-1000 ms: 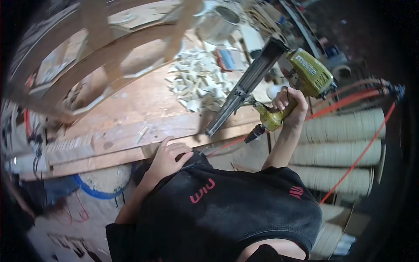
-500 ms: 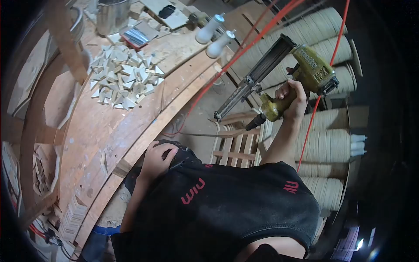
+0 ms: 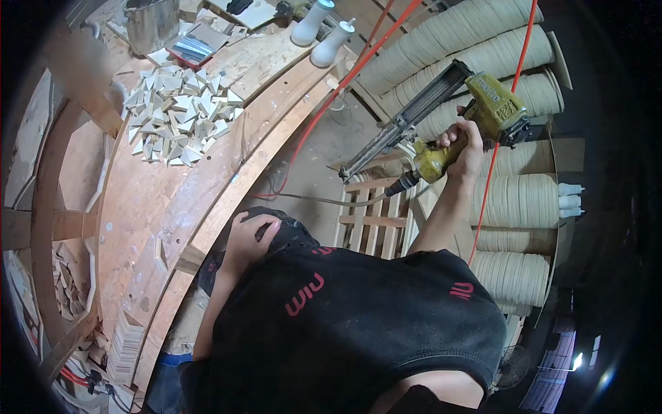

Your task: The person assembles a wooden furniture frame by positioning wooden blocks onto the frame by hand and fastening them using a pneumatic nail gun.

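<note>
Right hand (image 3: 465, 148) wraps round the handle of the green nail gun (image 3: 498, 109), fingers closed on the grip, forearm extended up from the elbow. Gun sits raised off to the right of the workbench (image 3: 162, 214), well apart from it, its long magazine slanting down toward the bench side. Left hand (image 3: 249, 240) rests palm-down on the dark-clothed knee (image 3: 288, 233), fingers loosely bent, thumb spread wide, forearm angled up beside the torso.
</note>
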The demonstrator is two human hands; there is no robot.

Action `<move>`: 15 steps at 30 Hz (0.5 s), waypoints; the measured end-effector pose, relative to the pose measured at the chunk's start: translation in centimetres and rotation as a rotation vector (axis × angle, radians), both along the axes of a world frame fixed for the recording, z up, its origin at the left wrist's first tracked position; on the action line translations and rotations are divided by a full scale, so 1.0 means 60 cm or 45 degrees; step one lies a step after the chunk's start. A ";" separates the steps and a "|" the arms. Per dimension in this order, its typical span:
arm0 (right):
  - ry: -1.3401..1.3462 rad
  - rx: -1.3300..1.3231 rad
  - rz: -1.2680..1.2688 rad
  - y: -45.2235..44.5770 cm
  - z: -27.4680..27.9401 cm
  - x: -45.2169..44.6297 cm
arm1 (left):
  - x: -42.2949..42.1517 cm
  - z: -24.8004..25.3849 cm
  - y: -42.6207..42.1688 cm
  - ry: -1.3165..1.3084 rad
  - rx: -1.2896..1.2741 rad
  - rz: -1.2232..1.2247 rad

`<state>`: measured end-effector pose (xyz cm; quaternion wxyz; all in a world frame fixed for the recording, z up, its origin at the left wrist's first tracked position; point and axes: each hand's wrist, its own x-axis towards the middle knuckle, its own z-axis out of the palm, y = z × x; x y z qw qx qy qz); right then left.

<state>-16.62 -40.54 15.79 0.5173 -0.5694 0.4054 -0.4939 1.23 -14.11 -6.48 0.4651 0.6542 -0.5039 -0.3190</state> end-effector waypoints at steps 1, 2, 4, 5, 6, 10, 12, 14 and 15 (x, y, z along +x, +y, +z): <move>0.009 -0.025 -0.012 -0.002 -0.002 -0.001 | -0.001 -0.002 0.001 0.003 0.004 -0.002; 0.016 -0.050 -0.025 -0.005 -0.004 0.000 | -0.002 -0.002 0.001 0.004 0.008 -0.004; -0.015 -0.064 -0.036 -0.003 -0.006 0.003 | -0.002 -0.002 0.002 0.018 0.011 0.000; -0.053 -0.053 -0.034 0.001 -0.005 0.007 | -0.001 -0.001 0.001 0.024 0.012 0.003; -0.089 -0.040 -0.031 0.003 -0.006 0.010 | 0.001 0.004 0.000 0.010 0.003 -0.013; -0.089 -0.004 -0.068 -0.020 -0.025 -0.001 | 0.055 0.045 -0.013 -0.081 0.022 -0.059; -0.152 0.129 -0.109 -0.021 -0.038 0.001 | 0.106 0.068 -0.024 -0.168 0.020 0.037; -0.146 0.110 -0.052 -0.030 -0.055 -0.002 | 0.169 0.089 -0.035 -0.202 0.147 0.147; -0.146 0.074 -0.044 -0.017 -0.050 0.009 | 0.200 0.104 -0.044 -0.174 0.074 0.188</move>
